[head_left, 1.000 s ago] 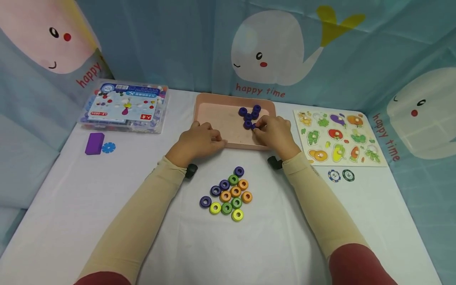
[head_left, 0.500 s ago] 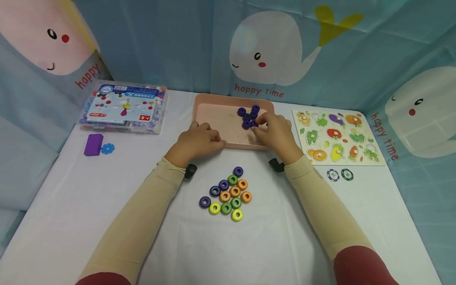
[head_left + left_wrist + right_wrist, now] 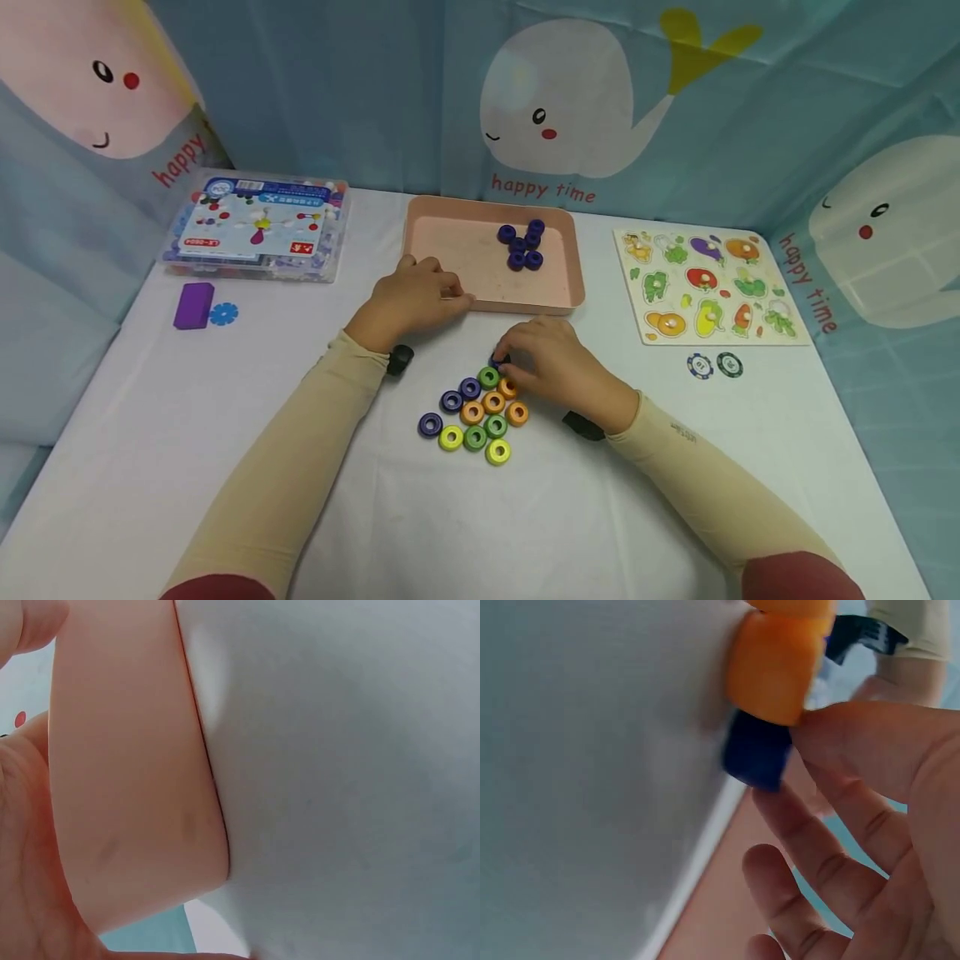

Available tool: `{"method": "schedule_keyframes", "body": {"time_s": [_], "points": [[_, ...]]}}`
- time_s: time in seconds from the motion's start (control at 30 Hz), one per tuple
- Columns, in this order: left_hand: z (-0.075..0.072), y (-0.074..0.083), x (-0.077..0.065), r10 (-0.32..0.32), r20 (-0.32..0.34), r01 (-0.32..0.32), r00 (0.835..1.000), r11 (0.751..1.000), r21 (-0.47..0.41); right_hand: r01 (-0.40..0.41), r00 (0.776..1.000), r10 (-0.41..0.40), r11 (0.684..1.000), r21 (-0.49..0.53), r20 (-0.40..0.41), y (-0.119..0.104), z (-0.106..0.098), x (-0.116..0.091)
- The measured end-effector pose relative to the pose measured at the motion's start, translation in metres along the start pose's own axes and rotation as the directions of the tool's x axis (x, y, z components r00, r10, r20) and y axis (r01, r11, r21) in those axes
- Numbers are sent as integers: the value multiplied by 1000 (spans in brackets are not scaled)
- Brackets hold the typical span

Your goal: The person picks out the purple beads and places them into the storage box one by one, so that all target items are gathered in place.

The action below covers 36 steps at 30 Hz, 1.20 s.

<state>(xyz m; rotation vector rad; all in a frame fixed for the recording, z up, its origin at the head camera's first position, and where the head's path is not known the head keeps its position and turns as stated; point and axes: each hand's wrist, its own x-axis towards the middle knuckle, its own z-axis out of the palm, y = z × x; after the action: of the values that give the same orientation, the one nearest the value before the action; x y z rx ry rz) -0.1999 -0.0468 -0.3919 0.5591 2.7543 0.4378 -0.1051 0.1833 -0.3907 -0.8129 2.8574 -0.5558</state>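
Observation:
My right hand (image 3: 551, 362) pinches a dark blue ring bead (image 3: 756, 754) between thumb and fingertips, at the far tip of a bead group on the cloth. Close by lie green (image 3: 489, 378), orange (image 3: 493, 402), yellow (image 3: 498, 452) and other dark blue ring beads (image 3: 431, 425). An orange bead (image 3: 772, 667) sits right against the pinched one in the right wrist view. My left hand (image 3: 416, 300) grips the front left corner of a pink tray (image 3: 450, 229), its thumb along the front rim. Several dark blue beads (image 3: 517, 245) lie together in the tray's right half.
A clear plastic case (image 3: 255, 221) of small parts stands back left, with a purple block (image 3: 193, 306) and a blue snowflake disc (image 3: 223, 313) before it. At right lies a vegetable puzzle board (image 3: 708, 287), with two poker chips (image 3: 701, 366) in front.
My right hand has let go of a dark blue bead in the tray. It has come back toward me and taken hold of the bead group's far one. My left hand stays put.

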Motion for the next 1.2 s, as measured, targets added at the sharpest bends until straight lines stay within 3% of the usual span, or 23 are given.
{"method": "schedule_keyframes", "body": {"time_s": [0.23,0.5,0.7,0.87,1.0,1.2], "points": [[-2,0,-1,-2,-1,2,1000,1000,-11,-41,999,41,999,13,17,-1,1,3],[-2,0,-1,-4,-10,4,1000,1000,-4,-35,999,35,999,9,-16,-2,1,10],[-1,0,-1,-13,5,13,1000,1000,7,-93,994,96,994,65,-52,-4,-24,12],[-1,-1,-1,-25,-5,25,1000,1000,-7,-235,953,249,967,103,-171,18,-53,25],[1,-2,-1,-17,-8,17,1000,1000,-18,-357,914,364,931,72,-181,45,-54,39],[0,1,-1,-5,-13,5,1000,1000,-18,-384,917,377,923,-29,-131,67,-37,54]]}}
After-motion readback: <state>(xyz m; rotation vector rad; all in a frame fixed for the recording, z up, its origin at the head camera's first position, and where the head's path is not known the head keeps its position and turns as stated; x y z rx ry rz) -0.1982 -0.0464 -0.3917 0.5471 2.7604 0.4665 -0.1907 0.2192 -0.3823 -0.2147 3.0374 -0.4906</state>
